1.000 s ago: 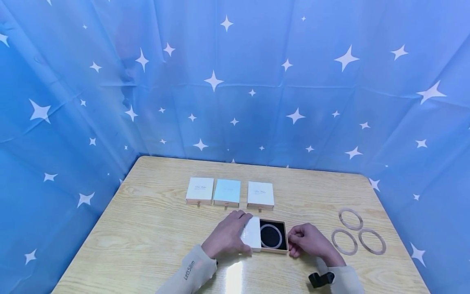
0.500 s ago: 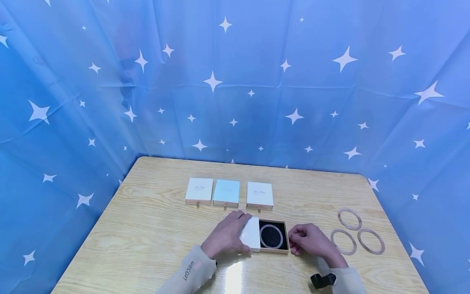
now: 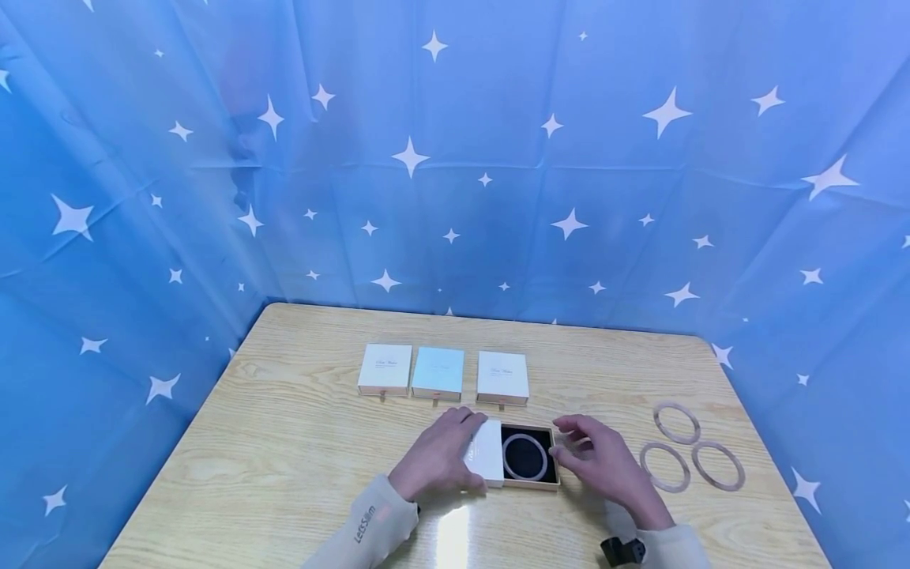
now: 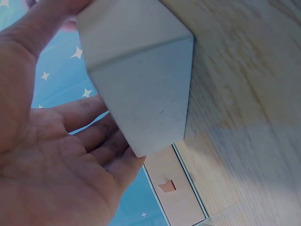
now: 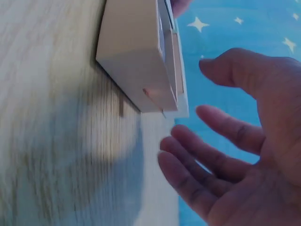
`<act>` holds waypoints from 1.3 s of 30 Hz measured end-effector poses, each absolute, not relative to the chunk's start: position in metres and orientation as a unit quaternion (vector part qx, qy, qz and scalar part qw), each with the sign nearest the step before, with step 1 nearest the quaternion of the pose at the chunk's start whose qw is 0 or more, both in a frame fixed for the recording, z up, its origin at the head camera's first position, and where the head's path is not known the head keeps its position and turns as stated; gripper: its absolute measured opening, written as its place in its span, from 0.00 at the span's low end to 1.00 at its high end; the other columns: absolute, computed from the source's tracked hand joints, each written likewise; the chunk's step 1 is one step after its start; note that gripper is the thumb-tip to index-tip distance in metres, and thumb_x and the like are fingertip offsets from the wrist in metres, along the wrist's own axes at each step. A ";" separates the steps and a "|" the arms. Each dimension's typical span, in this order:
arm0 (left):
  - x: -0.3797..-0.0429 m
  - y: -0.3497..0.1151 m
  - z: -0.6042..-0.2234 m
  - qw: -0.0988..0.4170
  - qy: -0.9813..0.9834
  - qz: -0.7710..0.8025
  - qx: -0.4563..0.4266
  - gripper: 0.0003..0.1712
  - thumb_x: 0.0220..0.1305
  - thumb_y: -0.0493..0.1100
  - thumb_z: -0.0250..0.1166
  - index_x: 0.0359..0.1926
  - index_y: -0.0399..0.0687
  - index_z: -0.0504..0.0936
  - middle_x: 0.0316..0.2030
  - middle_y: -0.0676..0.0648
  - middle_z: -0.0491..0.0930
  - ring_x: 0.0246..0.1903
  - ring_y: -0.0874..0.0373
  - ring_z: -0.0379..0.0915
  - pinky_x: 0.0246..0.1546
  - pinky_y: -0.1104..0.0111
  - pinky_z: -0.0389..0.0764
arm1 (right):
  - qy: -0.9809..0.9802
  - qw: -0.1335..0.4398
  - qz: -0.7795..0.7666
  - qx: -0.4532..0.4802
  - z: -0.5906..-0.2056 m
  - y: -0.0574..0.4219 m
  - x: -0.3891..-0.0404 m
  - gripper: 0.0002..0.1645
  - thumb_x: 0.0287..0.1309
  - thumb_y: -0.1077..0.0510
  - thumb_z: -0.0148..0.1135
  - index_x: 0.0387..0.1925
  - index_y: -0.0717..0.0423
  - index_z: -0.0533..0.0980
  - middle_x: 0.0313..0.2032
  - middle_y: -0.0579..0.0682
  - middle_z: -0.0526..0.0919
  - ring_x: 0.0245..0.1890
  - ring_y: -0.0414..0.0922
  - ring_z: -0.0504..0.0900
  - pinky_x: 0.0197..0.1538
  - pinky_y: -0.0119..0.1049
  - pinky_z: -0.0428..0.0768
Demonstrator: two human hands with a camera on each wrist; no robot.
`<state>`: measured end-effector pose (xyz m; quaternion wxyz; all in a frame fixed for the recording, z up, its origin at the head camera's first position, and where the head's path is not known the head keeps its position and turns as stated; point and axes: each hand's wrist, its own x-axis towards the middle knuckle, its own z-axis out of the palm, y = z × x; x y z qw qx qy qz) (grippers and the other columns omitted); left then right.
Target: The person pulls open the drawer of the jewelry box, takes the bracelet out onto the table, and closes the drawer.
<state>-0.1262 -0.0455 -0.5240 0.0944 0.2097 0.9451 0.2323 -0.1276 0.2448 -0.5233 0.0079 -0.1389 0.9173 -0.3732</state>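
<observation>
My left hand (image 3: 437, 454) grips the white sleeve of a small drawer box (image 3: 486, 457), thumb on the near side and fingers on the far side. In the left wrist view the sleeve (image 4: 146, 94) lies between thumb and fingers. To the right, the box's drawer (image 3: 533, 486) is pulled out, showing a black lining. A pale bangle (image 3: 524, 437) lies flat in it, all visible in the head view. Just off the drawer's right end, my right hand (image 3: 604, 462) holds nothing, its fingers parted. The right wrist view shows the drawer front's pull tab (image 5: 153, 100) apart from the fingertips.
Behind stand a white box (image 3: 385, 365), a light blue box (image 3: 438, 370) and another white box (image 3: 502, 374), all closed. Three loose bangles, one far (image 3: 674, 405), one near left (image 3: 664, 445) and one near right (image 3: 718, 444), lie right of my right hand.
My right hand was low at the drawer's right end with its fingers together. It has now risen and its fingers have parted. The left hand, box and bangles stay put.
</observation>
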 end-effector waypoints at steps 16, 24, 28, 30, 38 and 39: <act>-0.125 -0.046 -0.524 0.087 0.945 0.237 0.207 0.60 0.37 0.56 0.85 0.74 0.51 0.69 0.63 0.52 0.76 0.64 0.55 0.71 0.67 0.59 0.75 | 0.932 -0.086 -0.245 -0.254 -0.517 0.211 -0.114 0.28 0.48 0.52 0.80 0.53 0.48 0.83 0.51 0.43 0.84 0.52 0.44 0.78 0.53 0.45 0.84; -0.125 -0.046 -0.523 0.085 0.944 0.237 0.212 0.60 0.37 0.56 0.85 0.73 0.50 0.69 0.63 0.51 0.76 0.65 0.54 0.70 0.67 0.59 0.75 | 0.939 -0.095 -0.209 -0.257 -0.518 0.193 -0.110 0.27 0.46 0.49 0.81 0.50 0.47 0.84 0.46 0.44 0.84 0.48 0.41 0.78 0.47 0.39 0.85; -0.126 -0.046 -0.524 0.087 0.944 0.236 0.212 0.60 0.38 0.57 0.85 0.74 0.51 0.69 0.64 0.52 0.76 0.65 0.54 0.70 0.67 0.59 0.75 | 0.948 -0.085 -0.190 -0.239 -0.519 0.186 -0.109 0.27 0.46 0.46 0.81 0.49 0.48 0.84 0.43 0.45 0.83 0.45 0.42 0.78 0.43 0.39 0.84; -0.126 -0.046 -0.524 0.089 0.944 0.237 0.210 0.60 0.38 0.57 0.85 0.74 0.51 0.68 0.64 0.52 0.76 0.65 0.55 0.70 0.68 0.59 0.75 | 0.954 -0.079 -0.179 -0.225 -0.519 0.183 -0.109 0.28 0.46 0.45 0.81 0.50 0.47 0.84 0.41 0.45 0.82 0.43 0.42 0.78 0.40 0.38 0.84; -0.125 -0.046 -0.523 0.089 0.944 0.239 0.211 0.60 0.38 0.57 0.85 0.74 0.51 0.68 0.63 0.52 0.76 0.65 0.55 0.71 0.67 0.59 0.75 | 0.967 -0.075 -0.145 -0.197 -0.515 0.170 -0.109 0.31 0.43 0.45 0.82 0.50 0.50 0.84 0.42 0.49 0.83 0.41 0.46 0.79 0.36 0.38 0.83; -0.126 -0.047 -0.523 0.087 0.944 0.239 0.212 0.60 0.38 0.57 0.85 0.74 0.50 0.68 0.63 0.52 0.76 0.64 0.55 0.71 0.67 0.59 0.75 | 0.968 -0.072 -0.142 -0.193 -0.514 0.168 -0.109 0.31 0.43 0.45 0.82 0.50 0.51 0.84 0.42 0.50 0.83 0.41 0.46 0.78 0.35 0.38 0.83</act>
